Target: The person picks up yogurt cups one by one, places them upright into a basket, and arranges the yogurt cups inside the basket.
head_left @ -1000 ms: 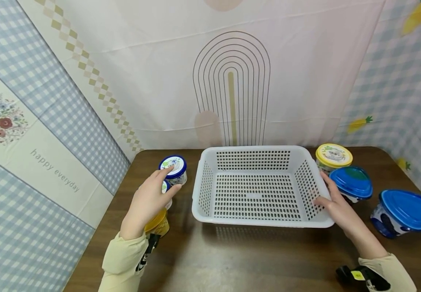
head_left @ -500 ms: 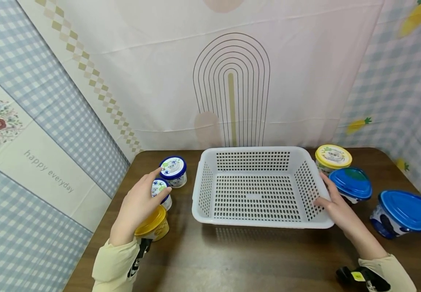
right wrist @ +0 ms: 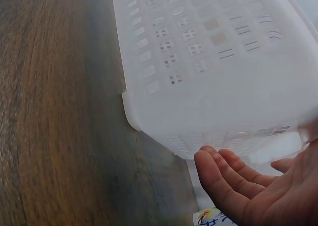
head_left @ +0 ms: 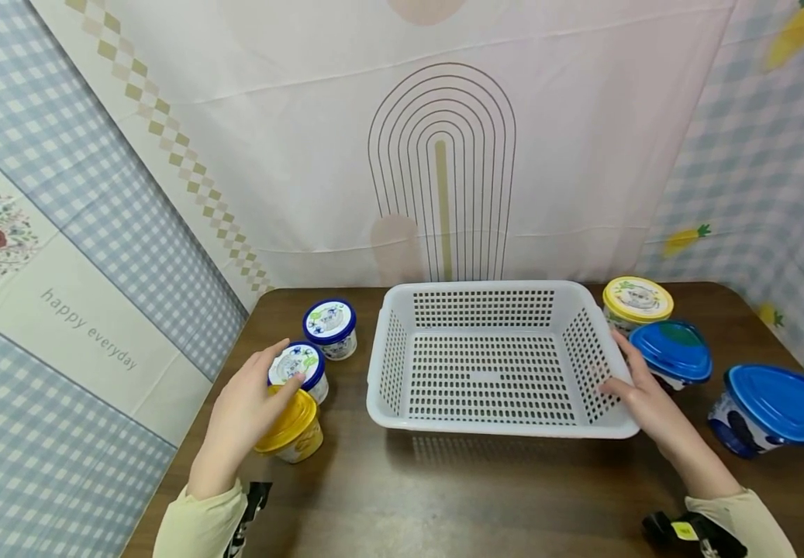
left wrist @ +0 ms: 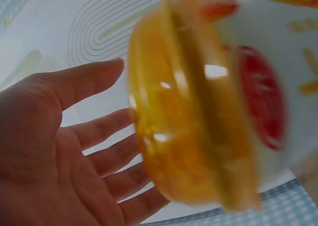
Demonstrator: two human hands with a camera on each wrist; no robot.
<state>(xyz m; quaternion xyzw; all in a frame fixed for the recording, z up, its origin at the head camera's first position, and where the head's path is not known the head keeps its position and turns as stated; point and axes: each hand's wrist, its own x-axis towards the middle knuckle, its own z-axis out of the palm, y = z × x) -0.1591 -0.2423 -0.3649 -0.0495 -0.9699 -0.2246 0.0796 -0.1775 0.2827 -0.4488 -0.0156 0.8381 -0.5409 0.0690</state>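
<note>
Surface [head_left: 429,504]: wooden
Left grip [head_left: 243,407]: spread, empty, by left-edge yellow tub [head_left: 305,444]
Right grip [head_left: 653,403]: pinching basket [head_left: 499,426] wall
Best hold: tub body, below lid [head_left: 297,418]

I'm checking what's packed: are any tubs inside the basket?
No, all six tubs sit outside the basket, three on each side.

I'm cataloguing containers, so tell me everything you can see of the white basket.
The white basket looks like plastic: rectangular and open-topped, with rounded corners, a smooth rim and rows of holes through its floor and walls. A small, pale, solid patch sits mid-floor. It is empty, opening upward, on the brown table; the right hand grips its right end.
</note>
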